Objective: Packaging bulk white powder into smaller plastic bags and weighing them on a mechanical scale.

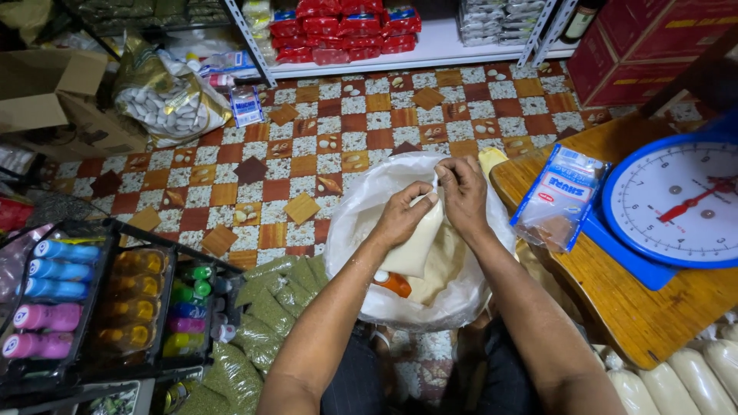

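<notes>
Small clear bag (415, 238) stuffed with pale powder or grain is up in both hands, right over the big open white sack (361, 207) sitting between the person's knees. Left hand (401, 215) is wrapped around the bag's upper part, fingers closed on it. Right hand (461, 190) pinches the twisted top of the bag, fingertips tight together on the plastic. Down in the sack there's more of the same pale stuff plus an orange scoop (393, 283) just under the bag. Off to the right, a wooden stool (615, 307) holds a blue dial scale (676, 204), with a flat pack of clear bags (560, 198) leaning against it. Packets of green grain (261, 323) lie on the tiled floor to the left, beside a black rack of bottles (92, 307).
</notes>
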